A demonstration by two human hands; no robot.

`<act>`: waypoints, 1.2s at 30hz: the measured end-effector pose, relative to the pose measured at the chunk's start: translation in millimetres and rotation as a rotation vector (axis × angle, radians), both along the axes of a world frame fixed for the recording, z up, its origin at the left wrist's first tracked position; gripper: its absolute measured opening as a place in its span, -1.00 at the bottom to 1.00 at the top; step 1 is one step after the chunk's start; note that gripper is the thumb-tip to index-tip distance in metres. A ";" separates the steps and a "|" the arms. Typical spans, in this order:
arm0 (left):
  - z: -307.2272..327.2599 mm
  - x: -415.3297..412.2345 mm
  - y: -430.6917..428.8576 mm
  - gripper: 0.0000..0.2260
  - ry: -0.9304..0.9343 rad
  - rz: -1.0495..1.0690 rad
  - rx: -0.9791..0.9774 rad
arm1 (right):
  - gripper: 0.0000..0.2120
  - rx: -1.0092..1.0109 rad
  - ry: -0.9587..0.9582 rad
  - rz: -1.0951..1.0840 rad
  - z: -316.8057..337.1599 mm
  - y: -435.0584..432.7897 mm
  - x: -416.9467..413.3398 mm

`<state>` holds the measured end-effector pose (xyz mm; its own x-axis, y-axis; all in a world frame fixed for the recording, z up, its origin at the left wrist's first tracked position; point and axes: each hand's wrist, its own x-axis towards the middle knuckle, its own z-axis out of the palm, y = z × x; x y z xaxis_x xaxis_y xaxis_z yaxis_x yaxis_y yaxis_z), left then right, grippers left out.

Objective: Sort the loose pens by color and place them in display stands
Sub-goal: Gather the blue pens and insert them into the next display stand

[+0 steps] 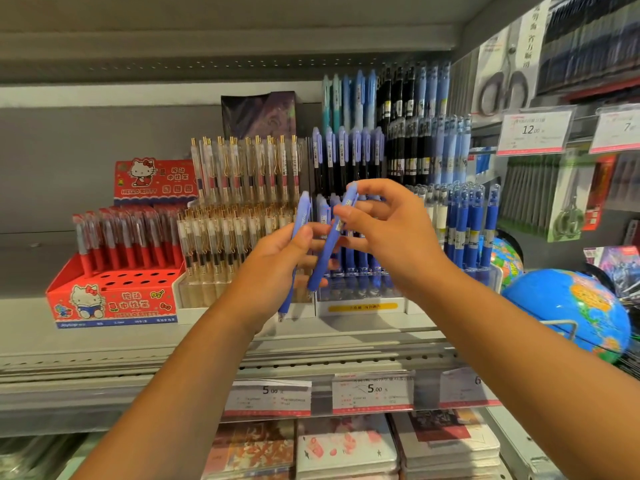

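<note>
Periwinkle pen (302,211) gripped in left hand (277,263), second pen (325,252) pinched by right hand (391,230), near matching stand (362,307). Risk: loose pinch slips, pen drops onto shelf (138,341).

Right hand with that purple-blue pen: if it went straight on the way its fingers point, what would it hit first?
Probably the left hand and its periwinkle pen, just left of the right hand; depth is unclear.
</note>
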<state>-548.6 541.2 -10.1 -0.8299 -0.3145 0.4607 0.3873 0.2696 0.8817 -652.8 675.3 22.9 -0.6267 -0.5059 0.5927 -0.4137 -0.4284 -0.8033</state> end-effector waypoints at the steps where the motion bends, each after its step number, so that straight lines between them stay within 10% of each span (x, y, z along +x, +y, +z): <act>1: 0.0 -0.3 -0.8 -0.62 0.002 0.025 -0.009 | -0.74 -0.018 -0.004 -0.005 1.1 1.8 -2.5; 19: 4.8 2.6 -2.9 -0.94 0.064 0.037 0.164 | -0.72 0.075 0.297 -0.254 9.8 -4.3 -34.0; 36: 2.3 1.5 -1.2 -0.82 0.111 0.107 0.001 | -0.68 0.322 0.620 -0.389 -1.9 -13.9 -31.5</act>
